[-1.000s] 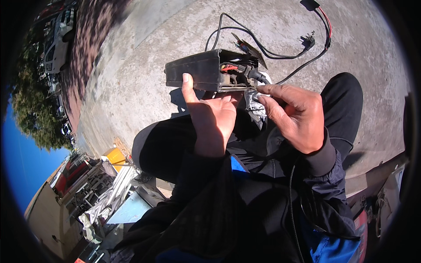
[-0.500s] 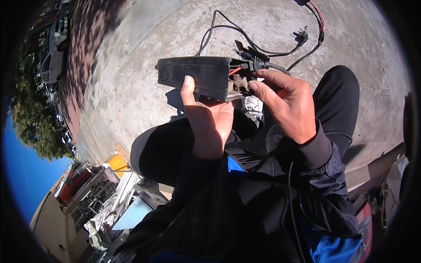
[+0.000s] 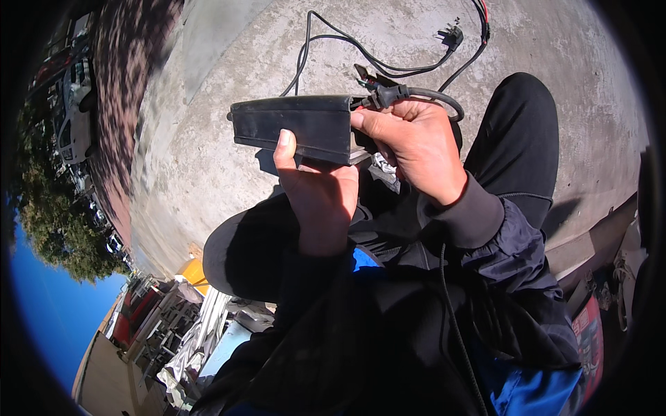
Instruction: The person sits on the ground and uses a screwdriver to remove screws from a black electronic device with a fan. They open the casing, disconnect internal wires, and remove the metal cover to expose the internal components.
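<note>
A black box-shaped charger case [image 3: 295, 123] is held up above my lap, its right end uncovered. My left hand [image 3: 322, 194] grips it from underneath, with the thumb on the near side. My right hand [image 3: 427, 145] is closed at the uncovered end, thumb tip against the case's edge. What its fingers pinch is hidden. Just above them, a black cable grommet [image 3: 388, 96] sits by the opening, and its cord [image 3: 447, 100] loops behind the hand. A bit of red wire shows at the opening. Beyond the case lies a small dark end piece [image 3: 363, 75].
On the concrete floor [image 3: 243, 62] ahead lie a looped black cord [image 3: 343, 33] with a mains plug [image 3: 451, 38] and red and black leads [image 3: 484, 28]. Piled scrap [image 3: 173, 340] and a yellow object [image 3: 194, 272] are at lower left. A parked car [image 3: 75, 114] stands far left.
The case has shifted slightly left in view and now hides more of its inside. My right hand has moved left, its thumb now at the case's edge.
</note>
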The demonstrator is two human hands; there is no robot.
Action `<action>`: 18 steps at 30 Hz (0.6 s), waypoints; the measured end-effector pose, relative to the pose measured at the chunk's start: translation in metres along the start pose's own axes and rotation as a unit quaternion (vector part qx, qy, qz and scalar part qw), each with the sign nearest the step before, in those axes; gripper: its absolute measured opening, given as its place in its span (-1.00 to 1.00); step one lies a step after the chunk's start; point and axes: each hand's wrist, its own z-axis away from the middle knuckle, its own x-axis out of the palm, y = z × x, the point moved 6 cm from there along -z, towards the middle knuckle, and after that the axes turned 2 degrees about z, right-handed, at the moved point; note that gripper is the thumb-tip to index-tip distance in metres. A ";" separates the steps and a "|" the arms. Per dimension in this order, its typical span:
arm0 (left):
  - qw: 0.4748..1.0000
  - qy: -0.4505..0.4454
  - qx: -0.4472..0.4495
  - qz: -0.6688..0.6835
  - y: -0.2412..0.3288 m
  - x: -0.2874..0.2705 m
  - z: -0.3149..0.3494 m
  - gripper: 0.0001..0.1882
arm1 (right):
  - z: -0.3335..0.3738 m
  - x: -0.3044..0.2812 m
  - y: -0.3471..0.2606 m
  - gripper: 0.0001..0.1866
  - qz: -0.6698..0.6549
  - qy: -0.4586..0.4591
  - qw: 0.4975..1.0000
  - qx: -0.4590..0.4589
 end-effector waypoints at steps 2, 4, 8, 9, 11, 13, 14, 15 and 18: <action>1.000 -0.012 -0.010 -0.003 0.000 0.002 0.000 -0.26 | 0.000 0.000 0.001 -0.82 0.009 -0.002 1.000 0.003; 0.999 -0.026 -0.017 -0.009 0.001 0.004 0.000 -0.26 | 0.000 0.000 0.000 -0.79 0.004 0.000 1.000 -0.005; 0.999 -0.021 -0.039 0.010 -0.001 0.006 0.002 -0.27 | -0.001 -0.001 0.004 -0.70 -0.018 -0.019 1.000 0.005; 0.999 -0.017 -0.044 0.019 -0.002 0.006 0.003 -0.27 | -0.001 -0.004 0.005 -0.79 -0.032 -0.030 0.999 0.024; 0.998 -0.011 -0.054 0.026 -0.003 0.007 0.003 -0.27 | -0.001 -0.006 0.007 -0.79 -0.084 -0.036 0.996 0.020; 0.998 -0.005 -0.056 0.027 -0.003 0.008 0.004 -0.27 | -0.003 -0.008 0.009 -0.79 -0.086 -0.050 0.995 0.026; 0.998 -0.002 -0.054 0.024 -0.003 0.008 0.005 -0.27 | -0.004 -0.010 0.011 -0.79 -0.076 -0.050 0.995 0.040; 0.998 0.001 -0.052 0.022 -0.003 0.008 0.005 -0.27 | -0.005 -0.012 0.012 -0.78 -0.068 -0.043 0.996 0.045; 0.999 0.014 -0.033 0.017 -0.004 0.005 0.003 -0.27 | -0.005 -0.009 0.011 -0.79 -0.060 -0.078 0.995 0.029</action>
